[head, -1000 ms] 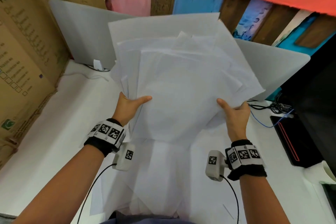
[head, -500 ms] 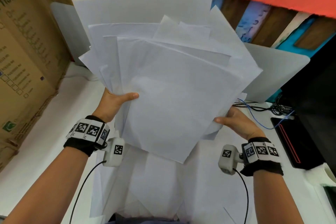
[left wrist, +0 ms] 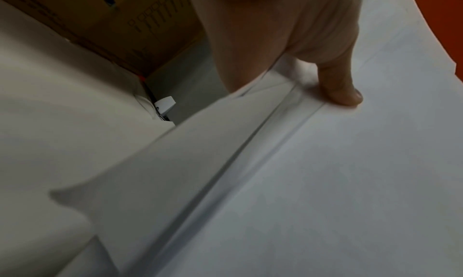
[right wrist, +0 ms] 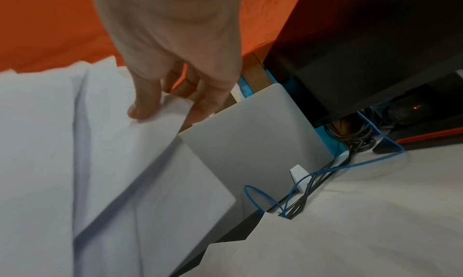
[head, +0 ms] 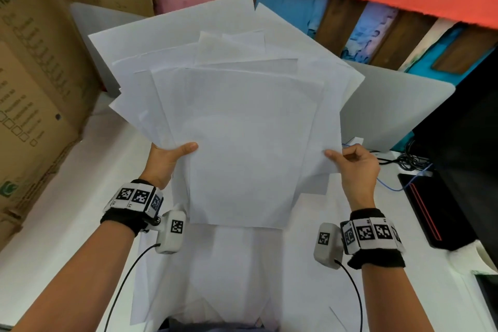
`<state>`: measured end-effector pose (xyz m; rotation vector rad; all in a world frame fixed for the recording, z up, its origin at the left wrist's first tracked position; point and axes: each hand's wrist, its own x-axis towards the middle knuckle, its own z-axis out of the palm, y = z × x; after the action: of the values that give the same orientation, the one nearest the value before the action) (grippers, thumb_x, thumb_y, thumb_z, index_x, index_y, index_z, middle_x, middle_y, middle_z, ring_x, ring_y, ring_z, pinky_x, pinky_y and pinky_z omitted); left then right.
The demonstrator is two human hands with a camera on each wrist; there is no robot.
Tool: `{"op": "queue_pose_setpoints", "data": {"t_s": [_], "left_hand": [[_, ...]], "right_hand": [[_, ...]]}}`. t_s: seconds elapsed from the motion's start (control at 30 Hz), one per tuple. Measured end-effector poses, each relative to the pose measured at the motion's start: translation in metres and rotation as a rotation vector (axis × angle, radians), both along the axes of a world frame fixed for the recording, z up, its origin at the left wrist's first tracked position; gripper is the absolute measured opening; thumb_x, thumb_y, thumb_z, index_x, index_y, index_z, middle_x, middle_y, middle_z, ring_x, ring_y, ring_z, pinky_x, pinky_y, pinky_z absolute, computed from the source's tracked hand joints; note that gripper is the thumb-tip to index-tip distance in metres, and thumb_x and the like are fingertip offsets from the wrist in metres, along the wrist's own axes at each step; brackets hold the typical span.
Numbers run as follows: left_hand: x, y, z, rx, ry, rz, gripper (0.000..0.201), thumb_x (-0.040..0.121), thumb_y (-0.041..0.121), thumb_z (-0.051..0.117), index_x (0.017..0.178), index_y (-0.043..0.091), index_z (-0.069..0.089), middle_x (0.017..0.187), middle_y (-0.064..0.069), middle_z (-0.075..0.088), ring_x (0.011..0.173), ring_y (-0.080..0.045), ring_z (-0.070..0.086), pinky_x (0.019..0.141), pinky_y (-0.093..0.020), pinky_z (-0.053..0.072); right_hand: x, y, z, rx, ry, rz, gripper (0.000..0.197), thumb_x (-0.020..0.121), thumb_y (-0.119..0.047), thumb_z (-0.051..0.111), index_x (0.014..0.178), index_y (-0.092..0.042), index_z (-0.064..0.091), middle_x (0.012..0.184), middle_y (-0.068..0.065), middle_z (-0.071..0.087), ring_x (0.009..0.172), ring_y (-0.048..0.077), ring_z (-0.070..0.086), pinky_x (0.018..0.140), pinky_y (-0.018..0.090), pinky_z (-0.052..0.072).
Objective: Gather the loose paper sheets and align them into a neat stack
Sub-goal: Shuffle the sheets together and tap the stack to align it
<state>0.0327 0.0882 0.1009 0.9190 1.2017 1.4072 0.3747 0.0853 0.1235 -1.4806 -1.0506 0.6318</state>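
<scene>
A fanned bundle of several white paper sheets (head: 242,129) is held up in the air above the table, its edges uneven and its corners splayed. My left hand (head: 168,159) grips the bundle's left edge, thumb lying across the front sheet (left wrist: 325,182). My right hand (head: 353,162) pinches the right edge (right wrist: 150,134) between thumb and curled fingers. More white sheets (head: 229,277) lie spread on the table under the bundle, near my body.
Brown cardboard boxes (head: 35,89) line the left side. Grey panels (head: 390,113) stand behind the papers. A black device (head: 431,205) and cables (right wrist: 325,182) sit on the white table (head: 54,210) at right, under a dark monitor (head: 463,121).
The bundle has been turned back towards upright and lowered a little. My right hand moved up its right edge; my left hand shifted right and down.
</scene>
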Motion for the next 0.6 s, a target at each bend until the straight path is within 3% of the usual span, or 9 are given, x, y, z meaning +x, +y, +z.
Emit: {"op": "queue_pose_setpoints", "data": {"t_s": [0.1,0.2,0.37,0.43,0.53,0.6], "left_hand": [[-0.001,-0.002,-0.002,-0.010,-0.001,0.012,0.038,0.075,-0.004,0.068,0.100,0.024,0.061,0.094,0.005,0.069,0.096,-0.017,0.065,0.089,-0.038,0.049],[0.000,-0.004,-0.005,-0.024,0.012,0.005,0.036,0.076,-0.003,0.067,0.100,0.023,0.061,0.090,0.009,0.071,0.089,-0.010,0.067,0.085,-0.032,0.050],[0.007,-0.005,-0.004,-0.021,0.055,-0.035,0.032,0.076,-0.002,0.067,0.094,0.023,0.061,0.081,0.013,0.072,0.081,-0.003,0.068,0.078,-0.023,0.049],[0.009,-0.004,-0.003,-0.011,0.065,-0.038,0.034,0.075,-0.003,0.068,0.096,0.023,0.061,0.085,0.010,0.072,0.084,-0.002,0.067,0.080,-0.022,0.050],[0.007,-0.004,-0.002,0.002,0.063,-0.016,0.038,0.075,-0.003,0.068,0.101,0.022,0.060,0.095,0.006,0.068,0.088,-0.004,0.066,0.080,-0.021,0.050],[0.003,-0.003,-0.003,-0.004,0.066,-0.020,0.038,0.073,-0.001,0.070,0.104,0.020,0.060,0.096,0.006,0.069,0.091,-0.006,0.066,0.083,-0.023,0.050]], "right_hand": [[-0.003,-0.003,0.003,0.061,-0.024,0.012,0.029,0.076,-0.007,0.074,0.060,-0.019,0.053,0.057,-0.012,0.055,0.051,-0.007,0.047,0.059,0.006,0.039],[-0.004,-0.003,0.012,0.147,0.029,0.076,0.024,0.083,-0.004,0.066,0.068,-0.021,0.058,0.060,-0.019,0.063,0.062,-0.004,0.054,0.066,0.012,0.045],[-0.018,0.006,0.022,0.225,0.121,0.090,0.022,0.087,0.000,0.059,0.077,-0.019,0.058,0.062,-0.019,0.065,0.063,-0.005,0.056,0.069,0.011,0.045],[-0.016,0.008,0.013,0.152,0.155,0.084,0.021,0.087,0.000,0.060,0.079,-0.020,0.058,0.064,-0.018,0.066,0.065,-0.004,0.058,0.072,0.013,0.046],[-0.006,0.004,-0.003,-0.128,0.110,0.195,0.018,0.084,0.001,0.062,0.090,-0.016,0.062,0.079,-0.006,0.069,0.076,0.012,0.062,0.070,0.022,0.051],[-0.002,0.000,-0.006,-0.254,0.088,0.270,0.020,0.084,0.001,0.062,0.101,-0.009,0.062,0.089,0.003,0.066,0.078,0.015,0.061,0.064,0.016,0.053]]}}
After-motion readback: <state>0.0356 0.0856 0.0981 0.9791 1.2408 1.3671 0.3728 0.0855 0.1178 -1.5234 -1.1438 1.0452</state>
